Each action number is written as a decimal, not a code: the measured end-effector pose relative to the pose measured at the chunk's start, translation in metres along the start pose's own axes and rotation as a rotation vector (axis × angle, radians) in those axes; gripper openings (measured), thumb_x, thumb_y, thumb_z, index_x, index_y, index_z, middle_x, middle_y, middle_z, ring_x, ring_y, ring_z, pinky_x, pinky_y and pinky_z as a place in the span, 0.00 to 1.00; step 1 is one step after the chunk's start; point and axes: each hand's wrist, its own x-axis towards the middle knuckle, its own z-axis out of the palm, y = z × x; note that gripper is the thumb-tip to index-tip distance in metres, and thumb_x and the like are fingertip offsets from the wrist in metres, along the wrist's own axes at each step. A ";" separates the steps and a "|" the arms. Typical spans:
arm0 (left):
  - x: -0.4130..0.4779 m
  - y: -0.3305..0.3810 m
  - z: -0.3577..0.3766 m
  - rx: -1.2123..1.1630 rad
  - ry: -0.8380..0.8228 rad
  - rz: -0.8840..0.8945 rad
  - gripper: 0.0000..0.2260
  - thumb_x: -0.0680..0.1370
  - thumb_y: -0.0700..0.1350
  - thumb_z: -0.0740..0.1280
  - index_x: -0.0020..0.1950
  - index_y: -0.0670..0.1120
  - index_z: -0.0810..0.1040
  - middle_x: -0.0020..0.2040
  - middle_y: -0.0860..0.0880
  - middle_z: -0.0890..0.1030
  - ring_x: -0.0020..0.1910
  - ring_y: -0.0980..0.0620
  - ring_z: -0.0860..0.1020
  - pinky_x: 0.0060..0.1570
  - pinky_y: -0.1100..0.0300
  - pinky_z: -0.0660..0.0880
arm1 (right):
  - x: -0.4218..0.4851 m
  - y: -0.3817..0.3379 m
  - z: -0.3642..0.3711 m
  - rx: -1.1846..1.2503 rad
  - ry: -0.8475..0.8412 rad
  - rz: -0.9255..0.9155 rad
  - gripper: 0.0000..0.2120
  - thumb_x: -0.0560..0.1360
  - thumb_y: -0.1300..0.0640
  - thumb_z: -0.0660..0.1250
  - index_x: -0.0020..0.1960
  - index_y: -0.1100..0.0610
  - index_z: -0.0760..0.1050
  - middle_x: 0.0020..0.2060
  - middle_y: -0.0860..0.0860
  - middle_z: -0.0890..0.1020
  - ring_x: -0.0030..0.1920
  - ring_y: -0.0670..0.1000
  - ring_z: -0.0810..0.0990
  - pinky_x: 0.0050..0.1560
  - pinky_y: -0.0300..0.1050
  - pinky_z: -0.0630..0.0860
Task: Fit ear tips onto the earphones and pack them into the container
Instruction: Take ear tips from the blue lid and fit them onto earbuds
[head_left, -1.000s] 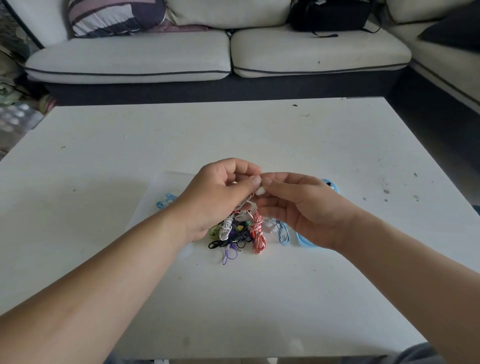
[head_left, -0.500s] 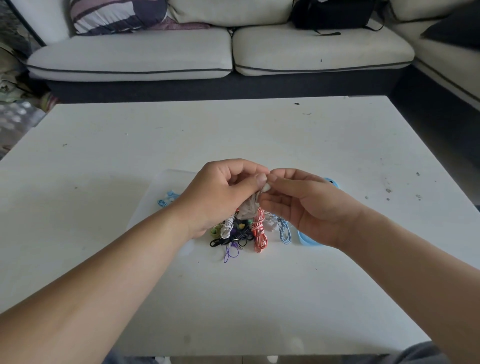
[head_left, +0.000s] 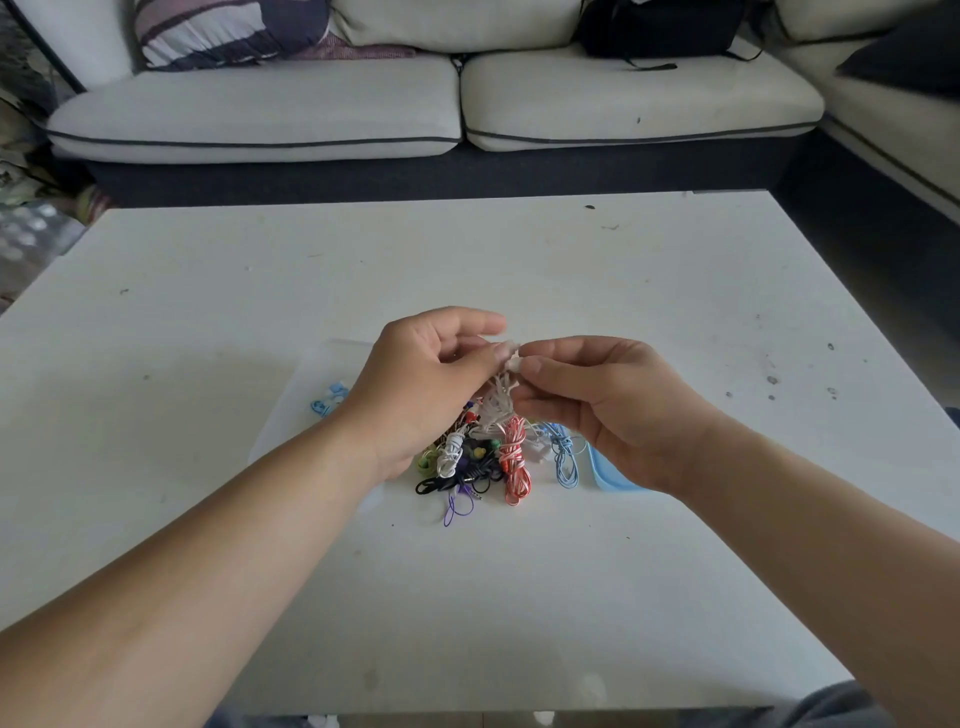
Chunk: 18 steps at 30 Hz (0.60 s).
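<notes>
While the table (head_left: 519, 597) spreads broad on all sides of the earphone pile (head_left: 483, 460), your left hand (head_left: 421, 384) and right hand (head_left: 597, 400) together pinch one white earphone (head_left: 511, 359) above it.

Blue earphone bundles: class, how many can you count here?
2 blue bundles. One lies left of the left hand; the other, right of the red bundle, by the right hand. The hands may hide more.
</notes>
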 end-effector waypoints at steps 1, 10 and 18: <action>0.000 0.000 0.000 -0.006 0.008 -0.007 0.09 0.79 0.41 0.74 0.59 0.48 0.84 0.47 0.46 0.88 0.48 0.46 0.86 0.60 0.48 0.81 | 0.000 0.000 0.000 -0.014 0.005 -0.004 0.04 0.74 0.68 0.72 0.48 0.66 0.83 0.39 0.61 0.85 0.39 0.54 0.86 0.43 0.43 0.84; -0.003 0.001 0.005 0.006 0.014 -0.032 0.03 0.77 0.41 0.75 0.49 0.49 0.86 0.46 0.45 0.87 0.45 0.50 0.85 0.56 0.48 0.83 | 0.000 -0.001 -0.005 -0.112 0.043 0.025 0.07 0.76 0.66 0.73 0.51 0.70 0.81 0.41 0.63 0.84 0.40 0.56 0.85 0.43 0.44 0.83; -0.010 0.005 0.031 0.105 -0.028 0.031 0.03 0.79 0.42 0.73 0.51 0.48 0.85 0.45 0.47 0.87 0.43 0.54 0.85 0.40 0.65 0.79 | -0.017 -0.002 -0.024 -0.110 0.018 0.054 0.05 0.77 0.65 0.71 0.50 0.67 0.83 0.39 0.59 0.84 0.37 0.53 0.85 0.41 0.43 0.84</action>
